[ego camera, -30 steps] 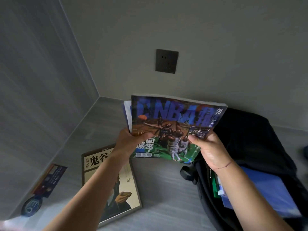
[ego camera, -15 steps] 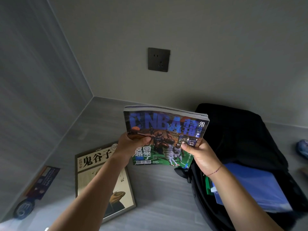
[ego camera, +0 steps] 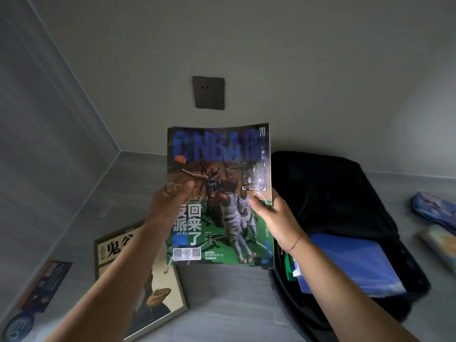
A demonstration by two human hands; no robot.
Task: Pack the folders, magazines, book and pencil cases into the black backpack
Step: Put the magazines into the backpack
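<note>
I hold a stack of basketball magazines [ego camera: 219, 174] upright in the air, cover facing me. My left hand [ego camera: 170, 206] grips its left edge, thumb across the cover. My right hand [ego camera: 274, 215] grips the right edge lower down. The black backpack [ego camera: 340, 198] lies open on the grey surface just to the right, with a blue folder [ego camera: 350, 265] and a green one [ego camera: 287, 267] inside. A tan book [ego camera: 148, 290] lies flat at lower left, partly under my left forearm. Two pencil cases lie at the far right: a blue one [ego camera: 434, 208] and a pale one [ego camera: 441, 243].
A grey wall with a dark socket plate [ego camera: 209, 93] rises behind the surface. Another wall closes the left side, forming a corner. A dark lanyard card [ego camera: 47, 285] with a round blue tag [ego camera: 17, 327] lies at the far lower left.
The magazines have tilted from nearly flat to upright and risen, so the full cover now faces me. Both hands kept their grip. The view shifted right, revealing the pencil cases.
</note>
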